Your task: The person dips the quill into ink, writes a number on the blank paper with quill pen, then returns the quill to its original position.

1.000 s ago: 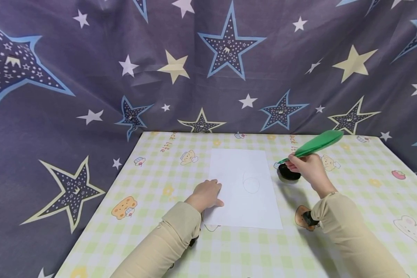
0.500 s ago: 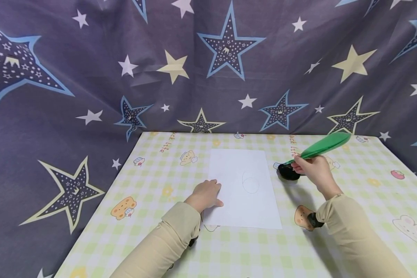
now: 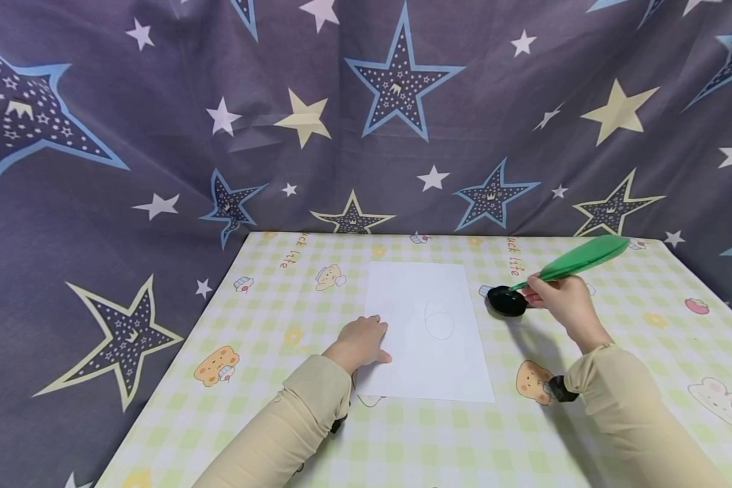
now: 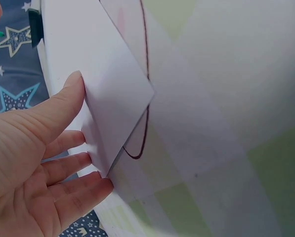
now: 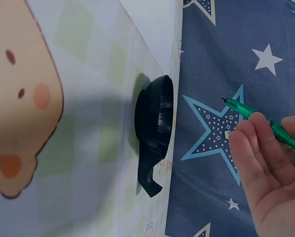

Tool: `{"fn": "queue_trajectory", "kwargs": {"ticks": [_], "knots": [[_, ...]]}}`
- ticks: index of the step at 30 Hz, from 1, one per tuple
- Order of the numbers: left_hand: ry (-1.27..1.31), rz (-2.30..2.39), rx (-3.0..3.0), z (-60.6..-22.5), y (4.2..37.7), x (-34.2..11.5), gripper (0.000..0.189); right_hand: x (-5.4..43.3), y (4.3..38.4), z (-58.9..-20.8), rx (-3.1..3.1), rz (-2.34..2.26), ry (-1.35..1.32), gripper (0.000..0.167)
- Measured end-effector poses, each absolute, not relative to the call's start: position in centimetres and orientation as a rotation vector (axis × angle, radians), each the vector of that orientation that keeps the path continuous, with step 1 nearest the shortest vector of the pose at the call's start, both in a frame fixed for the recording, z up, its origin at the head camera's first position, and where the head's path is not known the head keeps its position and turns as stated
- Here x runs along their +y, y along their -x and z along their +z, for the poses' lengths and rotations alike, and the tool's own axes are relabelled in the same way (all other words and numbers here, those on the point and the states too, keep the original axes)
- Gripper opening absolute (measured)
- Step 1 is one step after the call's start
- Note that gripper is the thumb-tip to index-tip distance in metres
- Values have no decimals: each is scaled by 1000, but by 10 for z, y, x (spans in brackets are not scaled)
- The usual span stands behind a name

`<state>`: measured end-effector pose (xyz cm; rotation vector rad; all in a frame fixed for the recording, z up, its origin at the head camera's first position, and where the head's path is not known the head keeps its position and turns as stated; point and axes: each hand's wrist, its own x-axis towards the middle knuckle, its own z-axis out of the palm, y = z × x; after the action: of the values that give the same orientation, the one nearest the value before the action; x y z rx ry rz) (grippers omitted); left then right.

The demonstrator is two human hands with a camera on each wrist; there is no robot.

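Note:
My left hand [image 3: 358, 341] rests on the left edge of a white sheet of paper [image 3: 415, 373], fingers extended. In the left wrist view the thumb [image 4: 74, 89] lies over the paper's edge. A thin pencil-like line forms a figure like a 6 on the sheet. My right hand [image 3: 564, 305] pinches a green feather pen [image 3: 585, 257] near its lower end, with the feather slanting up to the right. Beside the paper stands a small round black dish [image 3: 506, 302] with a short handle. In the right wrist view the pen's dark tip is apart from the dish [image 5: 154, 118].
A checked tablecloth [image 3: 280, 434] with cartoon prints covers the table. Behind and to the left hangs a dark curtain [image 3: 158, 251] with stars, meeting the table's far edge. Dark wrist devices show under both sleeves.
My right hand has moved a little to the right with the feather pen, uncovering more of the black dish. The left hand and the paper have stayed put.

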<state>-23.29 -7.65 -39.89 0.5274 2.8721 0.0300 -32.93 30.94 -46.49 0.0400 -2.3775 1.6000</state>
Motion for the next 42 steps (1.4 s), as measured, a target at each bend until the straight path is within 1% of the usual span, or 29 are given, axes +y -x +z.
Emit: {"fn": "queue_trajectory", "kwargs": {"ticks": [8, 14, 18, 19, 20, 21, 26, 27, 29, 30, 34, 36, 37, 42], "knots": [[-526, 32, 2869, -399, 234, -77, 66, 313, 326, -463, -2374, 1602, -21, 43], [-525, 36, 2871, -398, 232, -77, 65, 310, 315, -450, -2389, 1648, -24, 47], [-524, 36, 2870, -398, 232, -77, 65, 317, 316, -454, -2396, 1650, -19, 43], [-524, 37, 2871, -398, 232, -77, 65, 322, 321, -461, -2386, 1641, -6, 43], [-524, 35, 2871, -398, 233, -77, 65, 322, 319, -458, -2379, 1687, -15, 39], [-524, 35, 2871, -398, 233, -77, 65, 324, 319, -458, -2377, 1700, -8, 39], [-528, 26, 2873, -399, 233, -77, 65, 327, 312, -454, -2367, 1728, 18, 47], [-528, 28, 2873, -399, 232, -77, 65, 327, 311, -454, -2380, 1679, 42, 52], [-526, 29, 2870, -399, 233, -77, 65, 321, 299, -440, -2407, 1670, 18, 53], [-524, 31, 2869, -399, 233, -77, 65, 318, 294, -433, -2390, 1712, 17, 49], [-521, 40, 2865, -399, 233, -77, 66, 296, 263, -393, -2433, 1698, -3, 41], [-521, 43, 2866, -399, 233, -77, 66, 287, 252, -381, -2433, 1709, 11, 36], [-520, 44, 2864, -400, 233, -77, 66, 283, 247, -374, -2460, 1669, 11, 37], [-516, 51, 2860, -399, 233, -77, 65, 279, 241, -368, -2462, 1652, 3, 35]]}}
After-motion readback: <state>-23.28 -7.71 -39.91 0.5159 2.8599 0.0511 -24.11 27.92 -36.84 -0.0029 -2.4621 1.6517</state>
